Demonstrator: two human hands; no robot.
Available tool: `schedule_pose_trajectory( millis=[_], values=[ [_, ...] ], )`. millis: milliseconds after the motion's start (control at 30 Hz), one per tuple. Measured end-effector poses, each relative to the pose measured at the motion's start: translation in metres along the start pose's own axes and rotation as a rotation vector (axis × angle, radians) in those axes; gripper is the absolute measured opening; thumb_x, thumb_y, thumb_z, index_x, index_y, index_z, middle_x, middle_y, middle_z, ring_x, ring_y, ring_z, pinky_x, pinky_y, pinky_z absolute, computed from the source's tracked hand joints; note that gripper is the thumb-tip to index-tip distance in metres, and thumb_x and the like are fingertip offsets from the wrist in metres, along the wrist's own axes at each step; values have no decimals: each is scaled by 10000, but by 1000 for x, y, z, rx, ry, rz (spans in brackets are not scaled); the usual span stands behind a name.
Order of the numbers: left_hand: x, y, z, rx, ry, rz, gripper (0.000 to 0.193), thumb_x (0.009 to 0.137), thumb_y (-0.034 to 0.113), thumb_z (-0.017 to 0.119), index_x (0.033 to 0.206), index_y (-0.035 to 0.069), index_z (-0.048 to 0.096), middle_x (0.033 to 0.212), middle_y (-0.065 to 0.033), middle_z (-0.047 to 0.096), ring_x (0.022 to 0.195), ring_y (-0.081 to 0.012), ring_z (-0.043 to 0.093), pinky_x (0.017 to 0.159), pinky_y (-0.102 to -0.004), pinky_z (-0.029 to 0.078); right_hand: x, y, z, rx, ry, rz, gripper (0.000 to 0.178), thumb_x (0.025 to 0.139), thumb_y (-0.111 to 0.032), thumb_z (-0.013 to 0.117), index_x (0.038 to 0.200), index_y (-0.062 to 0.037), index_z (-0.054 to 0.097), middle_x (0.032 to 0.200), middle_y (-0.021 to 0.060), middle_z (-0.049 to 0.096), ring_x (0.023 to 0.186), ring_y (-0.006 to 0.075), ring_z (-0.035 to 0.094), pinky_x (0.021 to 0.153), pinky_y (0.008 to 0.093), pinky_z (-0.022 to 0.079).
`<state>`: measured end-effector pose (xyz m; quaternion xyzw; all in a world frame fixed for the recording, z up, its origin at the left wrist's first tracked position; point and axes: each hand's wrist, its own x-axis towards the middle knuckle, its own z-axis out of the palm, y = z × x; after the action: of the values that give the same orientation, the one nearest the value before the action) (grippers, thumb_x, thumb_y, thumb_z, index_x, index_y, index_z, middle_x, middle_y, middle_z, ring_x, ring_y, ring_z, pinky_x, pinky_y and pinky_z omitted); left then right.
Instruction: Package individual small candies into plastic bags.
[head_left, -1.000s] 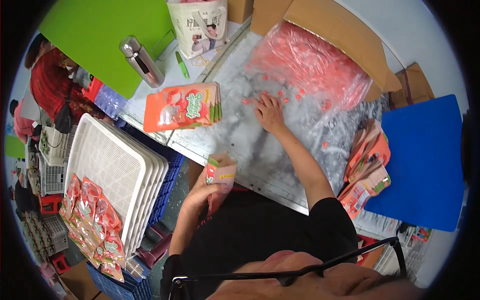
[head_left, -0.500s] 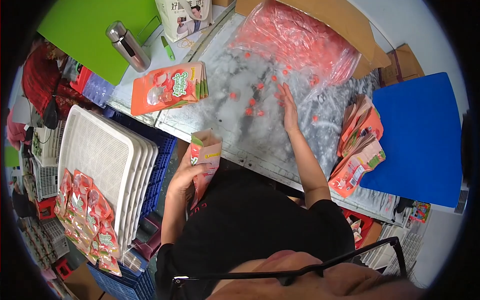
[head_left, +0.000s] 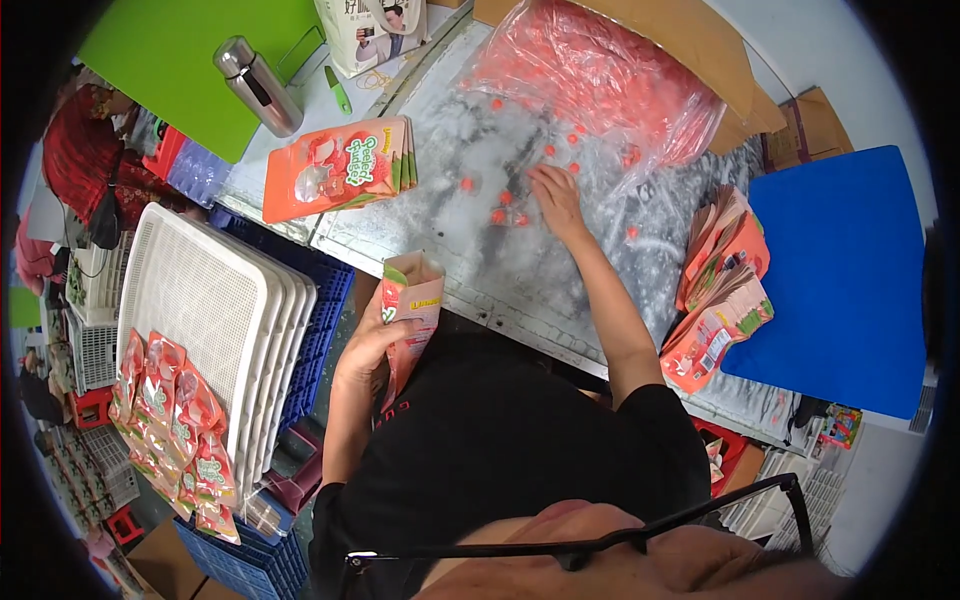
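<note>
My left hand (head_left: 367, 345) is closed around the side of a red and pink pouch (head_left: 412, 318), held upright at the table's near edge with its mouth gaping upward. My right hand (head_left: 560, 205) rests low over the table among small red candies (head_left: 505, 198), its fingers bent together and pointing down. What its fingertips hold, if anything, is hidden. A big clear plastic bag full of red candies (head_left: 610, 80) lies behind, spilling from a cardboard box (head_left: 700, 50). To the left, a fanned stack of flat pouches (head_left: 330, 170) lies on the table.
More flat pouches (head_left: 715, 290) lie at the right beside a blue board (head_left: 835, 280). A steel flask (head_left: 260, 90), a green-handled knife (head_left: 338, 92) and a tote bag (head_left: 370, 35) stand or lie at the back left. Stacked white trays (head_left: 200, 270) hold filled pouches (head_left: 180, 420).
My right hand has moved left and its spread fingers have bent together over the candies. One loose candy there is now out of sight. The left hand keeps the pouch nearly in place.
</note>
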<state>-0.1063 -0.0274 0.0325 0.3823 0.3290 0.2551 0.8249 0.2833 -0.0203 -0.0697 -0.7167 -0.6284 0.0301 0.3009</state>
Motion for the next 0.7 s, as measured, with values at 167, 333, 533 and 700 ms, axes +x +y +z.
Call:
schedule_pose_trajectory(
  millis=[167,333,533,700],
  values=[
    [4,1,-2,-1,0,-11,907,644,-24,656,1483,47,318,1322,-101,519,1219,-245,494,1052,-363,369,-38,-15,-4,2,58,3,392,822,-269,695,1173,-104,637,1270,103,558,1225,325,463,1072,462,315],
    [10,-1,-3,24,-22,39,884,648,-13,658,1468,48,333,1336,-96,515,1254,-227,479,1061,-359,364,-51,-25,-9,6,-17,38,585,731,-292,785,1257,-126,589,1379,97,481,1287,334,417,1068,470,325],
    [14,18,3,390,9,208,855,671,-66,651,1459,44,338,1304,-77,522,1217,-179,485,1050,-337,365,-23,-68,-6,-232,-175,-91,798,770,-531,706,1465,-270,414,1566,60,269,1425,407,211,1117,645,176],
    [20,36,9,703,98,320,863,693,-59,668,1470,38,307,1023,-63,625,945,-138,602,890,-285,472,12,-86,22,-212,-291,-180,772,795,-585,648,1471,-317,392,1560,18,296,1437,380,206,1105,691,133]
  ],
)
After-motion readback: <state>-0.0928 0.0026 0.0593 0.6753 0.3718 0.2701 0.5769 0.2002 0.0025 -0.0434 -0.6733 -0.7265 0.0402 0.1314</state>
